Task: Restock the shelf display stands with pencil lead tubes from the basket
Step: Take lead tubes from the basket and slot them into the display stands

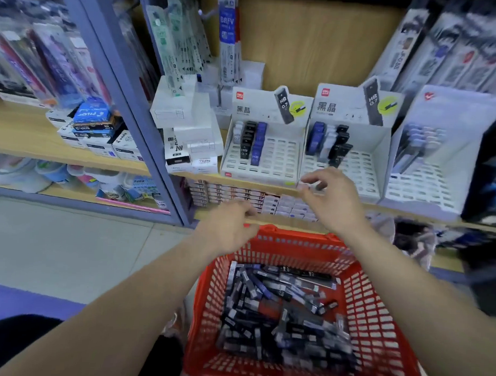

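Your right hand [332,200] pinches a pale tube [307,186] at the shelf [269,189].
It hovers just before the middle stand [362,175] of 3. Your left hand [231,226], lower and leftward, has fingers curled down; whether it grips anything, you cannot tell. The red basket [377,319] of lead tubes [279,315] sits below both wrists.
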Available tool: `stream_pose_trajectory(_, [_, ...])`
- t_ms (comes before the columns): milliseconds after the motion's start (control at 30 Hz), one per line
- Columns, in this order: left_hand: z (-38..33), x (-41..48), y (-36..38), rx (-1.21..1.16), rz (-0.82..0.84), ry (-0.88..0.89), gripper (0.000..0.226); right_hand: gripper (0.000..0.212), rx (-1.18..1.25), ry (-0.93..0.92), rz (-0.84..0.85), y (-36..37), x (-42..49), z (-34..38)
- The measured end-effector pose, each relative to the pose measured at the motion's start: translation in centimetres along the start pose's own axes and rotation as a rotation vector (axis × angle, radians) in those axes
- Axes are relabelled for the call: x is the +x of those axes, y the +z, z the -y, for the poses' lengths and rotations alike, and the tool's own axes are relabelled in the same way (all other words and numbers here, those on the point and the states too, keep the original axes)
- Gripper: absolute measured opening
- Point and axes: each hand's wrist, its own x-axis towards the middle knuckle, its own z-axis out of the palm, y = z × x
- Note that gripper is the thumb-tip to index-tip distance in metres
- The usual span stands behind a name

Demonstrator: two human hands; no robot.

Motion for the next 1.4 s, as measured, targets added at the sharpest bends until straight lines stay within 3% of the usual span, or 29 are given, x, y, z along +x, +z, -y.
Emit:
stream_pose_trajectory(100, [-0.4,-2.1,5.2,0.020,0.134,-0.022,0.036,0.012,-0.074,0.134,0.070,0.1,-6.0,-4.6])
stream_pose_trajectory(300, [1.2,-3.5,14.7,-0.010,0.433,-0.159,0.036,0.039,-0.250,0.418,0.467,3.8,-14.1,-13.3])
stream_pose_trajectory(400, [2.3,-2.0,17.7,0.053,0.532,-0.185,0.054,0.058,-0.278,0.485,0.586,6.4,-15.8,-16.4])
stream_pose_trajectory(600, [5.3,3.3,22.4,-0.130,0.479,-0.249,0.075,0.090,-0.354,0.485,0.703,12.9,-15.2,-21.3])
stream_pose_trajectory(767, [9.0,6.3,25.9,0.061,0.376,-0.180,0.096,0.108,-0.409,0.427,0.680,16.7,-14.7,-23.8])
stream_pose_trajectory(933, [10.7,6.9,28.6,0.150,0.305,-0.141,0.106,0.112,-0.477,0.404,0.654,18.7,-15.4,-24.5])
stream_pose_trajectory(1133, [10.9,7.3,30.3,0.179,0.206,-0.186,0.098,0.093,-0.445,0.410,0.646,19.3,-15.6,-24.7])
stream_pose_trajectory(1300, [10.5,7.6,30.7,0.196,0.263,-0.203,0.071,0.090,-0.350,0.498,0.755,19.4,-14.5,-24.4])
stream_pose_trajectory(1400, [10.3,7.7,30.7,0.215,0.298,-0.185,0.067,0.090,-0.374,0.482,0.780,19.5,-14.3,-24.2])
